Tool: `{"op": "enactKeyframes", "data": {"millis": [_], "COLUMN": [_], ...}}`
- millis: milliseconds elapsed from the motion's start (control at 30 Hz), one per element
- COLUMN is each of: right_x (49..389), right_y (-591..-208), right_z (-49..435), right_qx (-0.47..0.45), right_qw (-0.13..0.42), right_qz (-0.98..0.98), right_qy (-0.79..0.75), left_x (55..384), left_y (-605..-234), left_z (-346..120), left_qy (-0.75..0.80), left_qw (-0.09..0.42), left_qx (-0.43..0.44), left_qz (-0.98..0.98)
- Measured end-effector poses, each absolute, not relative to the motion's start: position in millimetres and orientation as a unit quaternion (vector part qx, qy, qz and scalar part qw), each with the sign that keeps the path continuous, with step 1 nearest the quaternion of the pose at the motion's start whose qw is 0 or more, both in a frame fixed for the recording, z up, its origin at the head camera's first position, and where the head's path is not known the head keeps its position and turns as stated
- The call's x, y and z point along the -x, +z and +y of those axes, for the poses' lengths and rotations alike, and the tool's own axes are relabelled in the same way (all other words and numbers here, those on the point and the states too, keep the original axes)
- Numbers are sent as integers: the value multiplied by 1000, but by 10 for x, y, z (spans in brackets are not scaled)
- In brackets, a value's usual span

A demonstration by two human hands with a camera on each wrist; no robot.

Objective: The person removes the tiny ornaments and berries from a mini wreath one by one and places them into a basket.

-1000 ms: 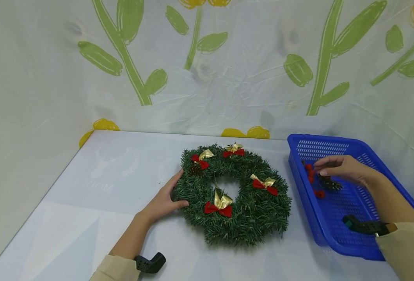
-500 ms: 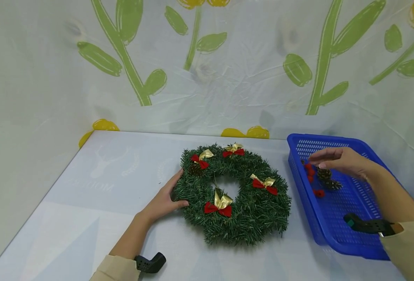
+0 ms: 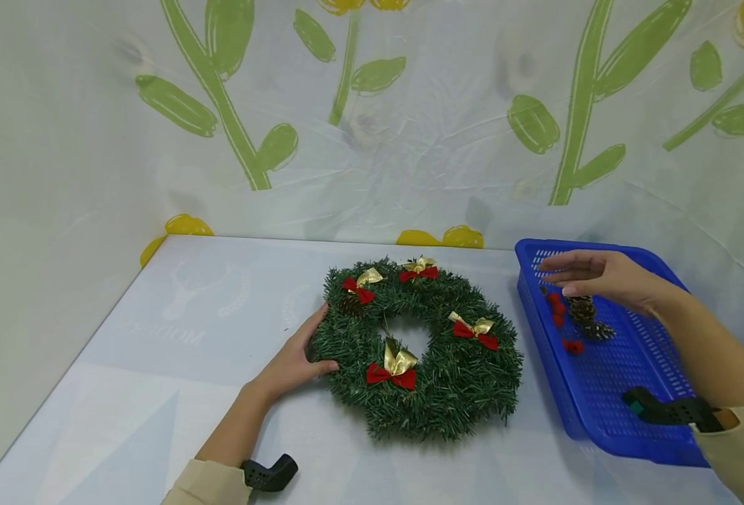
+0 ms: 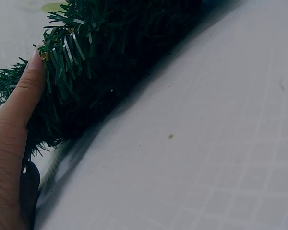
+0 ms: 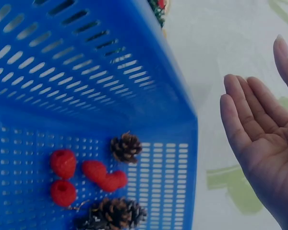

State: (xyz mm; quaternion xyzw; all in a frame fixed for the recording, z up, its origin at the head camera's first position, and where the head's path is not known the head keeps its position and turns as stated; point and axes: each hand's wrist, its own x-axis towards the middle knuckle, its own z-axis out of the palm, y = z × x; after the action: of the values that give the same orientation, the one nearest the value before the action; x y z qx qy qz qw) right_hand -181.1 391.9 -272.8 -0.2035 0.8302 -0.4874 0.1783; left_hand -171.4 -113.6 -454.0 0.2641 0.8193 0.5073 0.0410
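A green wreath (image 3: 472, 386) lies on the table, trimmed with several red-and-gold bows (image 3: 402, 379) and a pine cone (image 3: 350, 304) at its upper left. My left hand (image 3: 291, 365) holds its left edge, the thumb along the near side; the left wrist view shows this thumb against the green bristles. Over the blue basket (image 3: 555, 372), my right hand (image 3: 614, 282) hovers with fingers extended. Its palm is bare in the right wrist view. On the basket's floor lie several red raspberry-like pieces (image 5: 63, 164), with pine cones (image 5: 126, 147) beside them.
The basket stands at the table's right side, its perforated walls rising around the pieces. White table surface (image 3: 157, 400) extends left of the wreath. Behind the table hangs a pale cloth (image 3: 435, 140) printed with leaves and yellow flowers.
My right hand has risen and drifted left over the basket, away from the pine cones, uncovering more of them. The left hand and the wreath have stayed put.
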Motion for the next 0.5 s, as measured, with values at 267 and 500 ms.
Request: {"op": "enactKeyframes", "data": {"millis": [267, 500], "right_x": [1762, 1685], "right_y": [-2698, -2685], "right_z": [3730, 3532], "right_qx": [223, 183], "right_qw": [173, 94], "right_qz": [821, 845], "right_qy": [-496, -494], "left_x": [1715, 1718], "left_y": [-4550, -4554], "left_z": [-1133, -1141], "left_qy": [515, 511], "left_qw": [43, 42], "left_qx": [-266, -267], "left_qz": [814, 816]}}
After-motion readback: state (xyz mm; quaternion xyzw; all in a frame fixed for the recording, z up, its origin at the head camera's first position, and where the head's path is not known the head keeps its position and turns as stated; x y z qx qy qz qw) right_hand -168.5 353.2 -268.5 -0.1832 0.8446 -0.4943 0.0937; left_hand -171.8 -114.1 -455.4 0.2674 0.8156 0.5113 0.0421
